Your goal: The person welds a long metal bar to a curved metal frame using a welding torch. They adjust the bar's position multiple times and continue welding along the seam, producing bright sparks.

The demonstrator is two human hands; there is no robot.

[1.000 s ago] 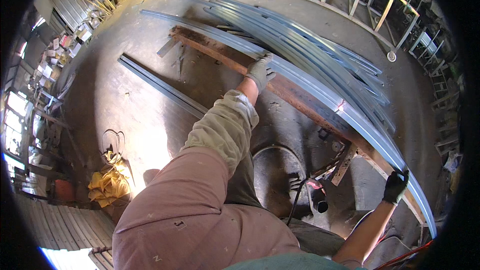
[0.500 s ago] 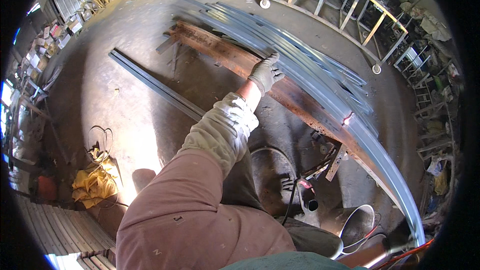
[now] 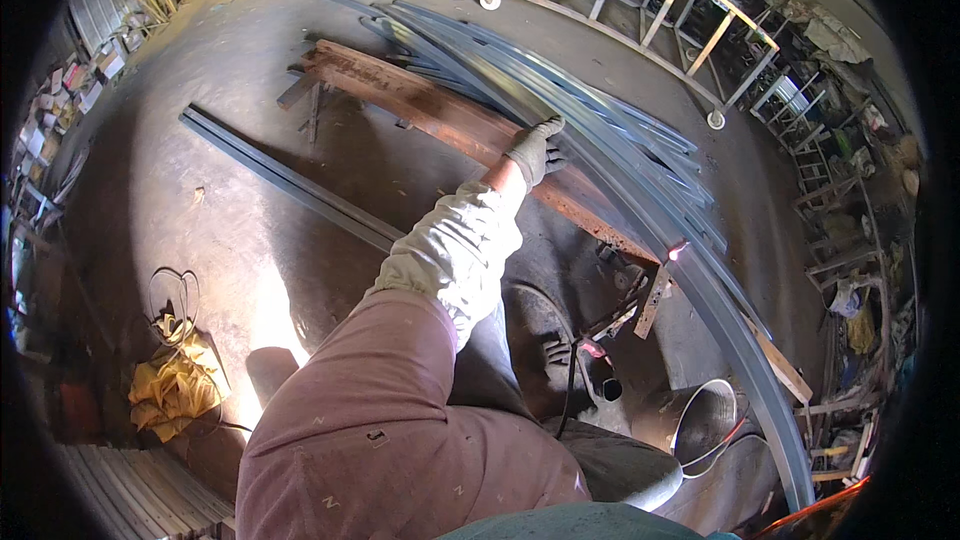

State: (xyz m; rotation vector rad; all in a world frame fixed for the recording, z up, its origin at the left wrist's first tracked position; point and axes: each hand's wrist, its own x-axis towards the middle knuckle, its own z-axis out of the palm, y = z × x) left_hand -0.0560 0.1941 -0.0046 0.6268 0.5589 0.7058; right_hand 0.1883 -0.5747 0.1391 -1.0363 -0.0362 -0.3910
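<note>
My left hand (image 3: 536, 152), in a grey work glove with a pale sleeve cover (image 3: 455, 250) above it, is closed on the near edge of a long galvanized steel channel (image 3: 640, 215). The fingers are partly hidden by the metal. This channel curves in the view down to the lower right and lies across a rusty steel beam (image 3: 420, 105). A bright reddish spot (image 3: 677, 251) shows on the channel near the beam's right end. My right hand is out of view.
More galvanized channels (image 3: 640, 140) lie piled beyond the beam. A separate channel (image 3: 290, 180) rests on the floor at left. A wheeled frame (image 3: 640, 30) stands at the far right. Near my legs are a cable, a cylindrical container (image 3: 705, 420) and yellow cloth (image 3: 180, 390).
The view has shifted. Held by my left hand, the channel has turned, its near end swinging left across the beam's right end. My left hand has moved slightly right relative to the floor.
</note>
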